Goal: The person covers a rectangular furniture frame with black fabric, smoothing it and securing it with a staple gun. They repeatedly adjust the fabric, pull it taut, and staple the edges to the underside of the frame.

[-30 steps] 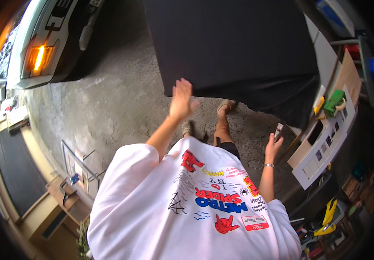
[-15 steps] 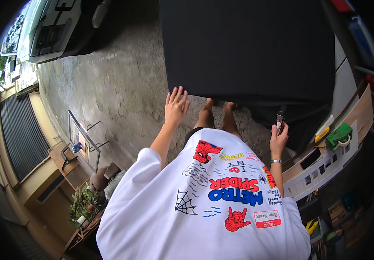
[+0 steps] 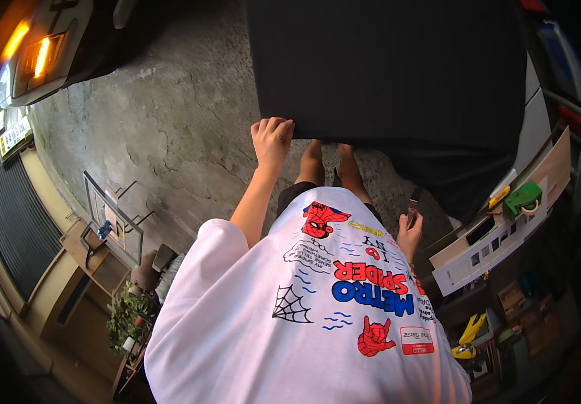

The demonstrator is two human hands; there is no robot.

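A large black cloth (image 3: 391,67) spreads flat in front of me, its near right part hanging down in folds. At its near left corner my left hand (image 3: 273,140) is closed, the fingertips curled over the edge of the cloth. My right hand (image 3: 409,232) is beside my shirt, lower than the cloth, wrapped round a small dark and silver hand tool (image 3: 413,200). The tool points away from me, and its kind is too dim to tell. Whatever supports the cloth is hidden under it.
Cracked concrete floor (image 3: 169,128) lies to the left. A vehicle with a lit orange lamp (image 3: 41,57) stands at the upper left. On the right, a board holds a green object (image 3: 523,198) and a yellow tool (image 3: 498,197). A framed stand (image 3: 115,222) and potted plants (image 3: 131,313) are at left.
My left hand has gone from spread fingers to a closed grip on the cloth edge. My right hand with the tool has moved nearer and left. The vehicle's orange lamp has lit.
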